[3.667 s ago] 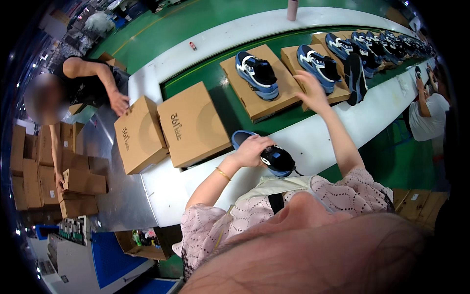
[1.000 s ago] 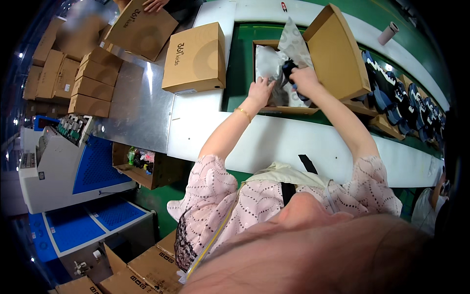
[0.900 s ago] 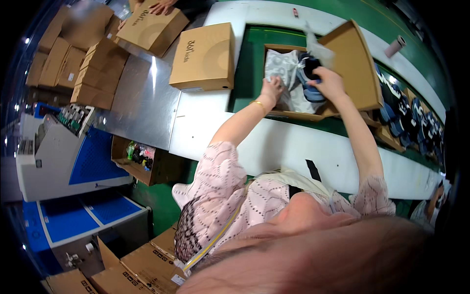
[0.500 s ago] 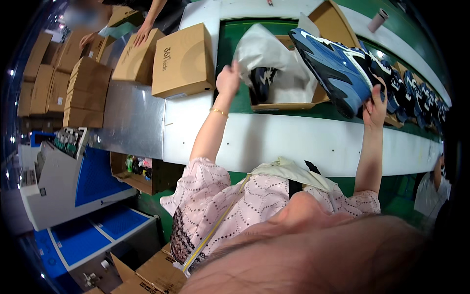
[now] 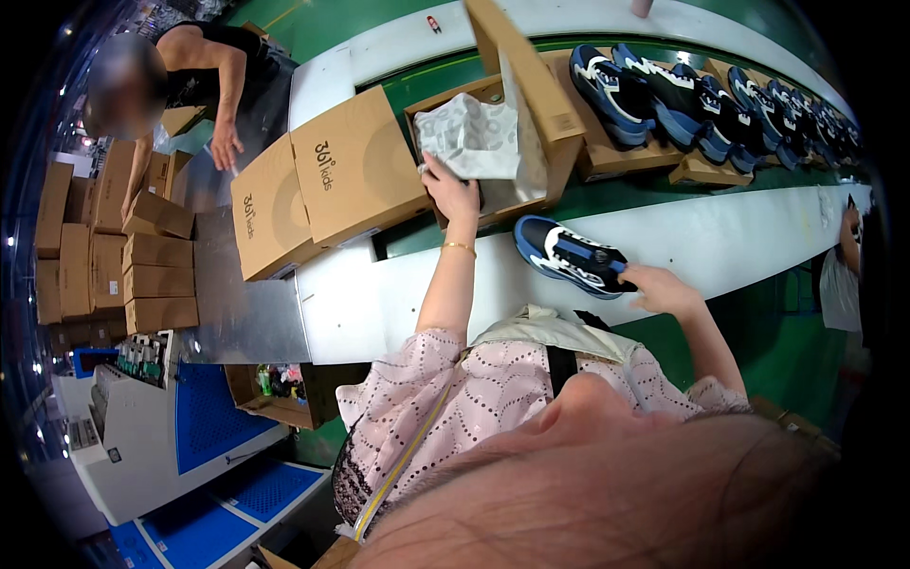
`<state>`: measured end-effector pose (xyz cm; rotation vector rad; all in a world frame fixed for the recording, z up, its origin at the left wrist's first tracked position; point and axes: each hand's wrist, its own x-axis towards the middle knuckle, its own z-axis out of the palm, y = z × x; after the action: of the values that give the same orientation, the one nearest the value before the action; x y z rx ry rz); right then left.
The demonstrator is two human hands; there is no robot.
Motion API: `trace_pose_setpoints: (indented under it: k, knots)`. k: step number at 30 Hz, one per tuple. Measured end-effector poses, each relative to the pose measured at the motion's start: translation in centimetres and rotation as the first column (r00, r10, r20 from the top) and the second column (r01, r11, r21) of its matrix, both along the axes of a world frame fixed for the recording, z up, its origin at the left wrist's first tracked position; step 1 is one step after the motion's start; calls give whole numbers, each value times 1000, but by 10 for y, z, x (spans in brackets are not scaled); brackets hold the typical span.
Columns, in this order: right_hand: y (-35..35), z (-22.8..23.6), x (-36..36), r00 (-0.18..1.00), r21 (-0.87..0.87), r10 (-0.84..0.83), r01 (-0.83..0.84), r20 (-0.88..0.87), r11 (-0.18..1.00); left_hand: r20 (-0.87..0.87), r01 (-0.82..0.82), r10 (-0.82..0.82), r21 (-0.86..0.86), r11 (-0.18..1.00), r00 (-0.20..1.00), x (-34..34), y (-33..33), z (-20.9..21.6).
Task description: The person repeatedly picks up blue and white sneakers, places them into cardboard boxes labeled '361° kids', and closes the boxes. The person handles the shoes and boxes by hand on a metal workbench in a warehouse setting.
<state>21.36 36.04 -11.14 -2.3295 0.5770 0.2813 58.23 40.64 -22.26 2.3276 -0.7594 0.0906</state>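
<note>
My left hand [image 5: 453, 192] is inside an open cardboard shoebox [image 5: 509, 211], its fingers closed on the edge of a sheet of white patterned wrapping paper [image 5: 466, 128]. The paper is folded over inside the box, hiding most of what lies under it; a small dark patch shows beside my hand. With my right hand [image 5: 661, 288] I grip a blue, black and white sneaker [image 5: 569, 256] at its heel end. The sneaker is sole down at the white ledge in front of me, its toe pointing left. The box lid [image 5: 526, 81] stands raised at the right.
Two closed shoeboxes [image 5: 346, 171] sit to the left, by a metal surface [image 5: 245, 313]. Several sneakers [image 5: 611, 95] line up on boxes at the right. A co-worker's hand [image 5: 226, 144] reaches in at the far left, near stacked cartons [image 5: 93, 242]. A grey-and-blue machine [image 5: 142, 427] stands lower left.
The sneaker in my right hand has come down from above the box's right side to the white ledge. My left hand has brought the lifted paper down into the box.
</note>
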Motion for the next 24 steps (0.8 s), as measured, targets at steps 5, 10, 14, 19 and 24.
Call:
trace_pose_setpoints:
  k: [5,10,14,19,24]
  knots:
    - [-6,9,43,922,-274,-373,388,104,880,-175,215,-176,239,947,969,-7,-20,-30]
    - [-22,20,136,754,-371,-241,541,611,755,316,341,-401,228,912,860,21,-30,-63]
    - [-17,3,186,836,-457,-34,334,548,825,284,462,-512,227,857,811,26,-30,-35]
    - [-60,-54,203,826,-287,-90,293,557,912,-168,429,-443,-116,896,880,58,0,27]
    - [-88,-36,180,640,-111,-378,588,669,801,-615,86,-446,-524,847,650,89,75,74]
